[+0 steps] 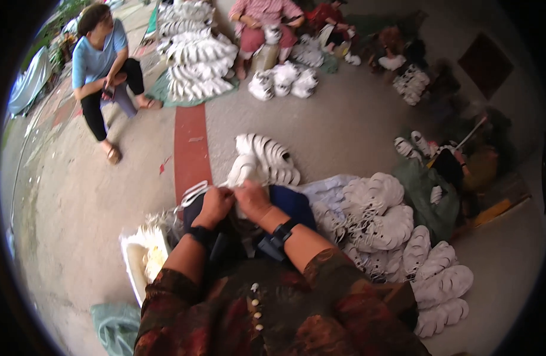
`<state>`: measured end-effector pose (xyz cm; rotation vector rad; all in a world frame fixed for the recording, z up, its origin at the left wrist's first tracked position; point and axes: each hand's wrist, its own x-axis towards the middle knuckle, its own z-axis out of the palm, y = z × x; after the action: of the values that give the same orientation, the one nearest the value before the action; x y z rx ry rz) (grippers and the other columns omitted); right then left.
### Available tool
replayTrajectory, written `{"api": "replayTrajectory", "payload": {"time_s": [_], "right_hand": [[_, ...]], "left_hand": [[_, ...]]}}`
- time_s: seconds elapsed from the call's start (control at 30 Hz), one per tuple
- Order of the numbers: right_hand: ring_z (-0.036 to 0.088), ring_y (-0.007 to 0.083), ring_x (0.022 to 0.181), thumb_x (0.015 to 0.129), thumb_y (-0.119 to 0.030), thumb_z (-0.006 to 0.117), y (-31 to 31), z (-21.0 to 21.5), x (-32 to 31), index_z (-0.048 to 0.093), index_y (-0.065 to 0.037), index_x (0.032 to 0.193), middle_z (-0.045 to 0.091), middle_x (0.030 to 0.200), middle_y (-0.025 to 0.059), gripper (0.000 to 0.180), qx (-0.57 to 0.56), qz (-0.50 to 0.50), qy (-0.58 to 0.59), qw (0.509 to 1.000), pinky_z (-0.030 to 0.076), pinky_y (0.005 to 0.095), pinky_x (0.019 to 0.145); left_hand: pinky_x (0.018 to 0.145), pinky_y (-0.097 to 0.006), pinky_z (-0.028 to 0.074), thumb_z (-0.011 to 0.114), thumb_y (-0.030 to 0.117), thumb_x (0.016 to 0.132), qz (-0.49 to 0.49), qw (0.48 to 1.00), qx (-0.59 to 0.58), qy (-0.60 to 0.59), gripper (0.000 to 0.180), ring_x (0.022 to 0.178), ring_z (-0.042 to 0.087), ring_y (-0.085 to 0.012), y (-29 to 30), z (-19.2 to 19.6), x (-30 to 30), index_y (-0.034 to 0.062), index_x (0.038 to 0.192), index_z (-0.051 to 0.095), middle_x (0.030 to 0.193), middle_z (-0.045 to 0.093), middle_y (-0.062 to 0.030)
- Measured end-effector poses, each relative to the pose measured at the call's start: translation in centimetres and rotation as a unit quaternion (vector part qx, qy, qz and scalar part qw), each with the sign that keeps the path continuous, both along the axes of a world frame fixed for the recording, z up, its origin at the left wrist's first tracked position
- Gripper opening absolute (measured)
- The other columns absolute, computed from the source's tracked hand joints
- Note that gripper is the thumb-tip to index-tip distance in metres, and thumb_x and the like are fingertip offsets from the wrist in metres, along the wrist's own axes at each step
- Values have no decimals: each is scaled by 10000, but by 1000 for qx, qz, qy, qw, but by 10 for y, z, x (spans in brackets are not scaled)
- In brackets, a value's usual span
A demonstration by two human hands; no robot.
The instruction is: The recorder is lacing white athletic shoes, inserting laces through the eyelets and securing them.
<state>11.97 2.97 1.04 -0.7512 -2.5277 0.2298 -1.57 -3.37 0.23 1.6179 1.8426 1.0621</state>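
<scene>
A white shoe (244, 168) rests at my lap, its near end partly covered by my fingers. My left hand (216, 205) is closed in a pinch beside it, on a white shoelace (193, 193) that hangs in loops to the left. Close by on the right, my right hand (253, 200) is curled against the near end of the shoe. What its fingertips hold is hidden. Just beyond my hands, a row of white shoes (270, 158) lies on the floor.
White shoes (377, 216) are heaped at my right, with more in a row (442, 285) nearer me. A white container (135, 264) with laces stands at left. A seated person (104, 65) is at far left; others sit at the back by shoe piles (202, 65). A green sack (427, 196) lies right.
</scene>
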Motion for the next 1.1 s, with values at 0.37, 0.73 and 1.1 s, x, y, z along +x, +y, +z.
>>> {"api": "replayTrajectory", "payload": {"time_s": [0.37, 0.73, 1.1], "right_hand": [[534, 147, 668, 808, -54, 528, 71, 47, 129, 525, -32, 665, 603, 749, 107, 144, -404, -194, 443, 777, 407, 253, 575], [608, 250, 780, 869, -131, 516, 34, 72, 96, 554, -42, 776, 587, 709, 77, 134, -608, 117, 579, 531, 473, 305, 664], [514, 141, 569, 868, -191, 511, 14, 87, 92, 478, -52, 678, 516, 594, 74, 238, -613, 100, 422, 661, 380, 231, 531]], "left_hand": [[617, -362, 478, 616, 155, 707, 39, 999, -36, -6, 142, 651, 610, -297, 3, 23, 14, 16, 736, 610, 671, 609, -163], [608, -345, 469, 638, 161, 758, 66, 991, 119, -13, 134, 679, 591, -293, 15, 56, 32, 27, 755, 629, 716, 590, -121], [603, -395, 484, 612, 200, 704, -60, 964, -129, 226, 166, 655, 610, -325, 46, 60, 50, 38, 701, 647, 686, 614, -173]]}}
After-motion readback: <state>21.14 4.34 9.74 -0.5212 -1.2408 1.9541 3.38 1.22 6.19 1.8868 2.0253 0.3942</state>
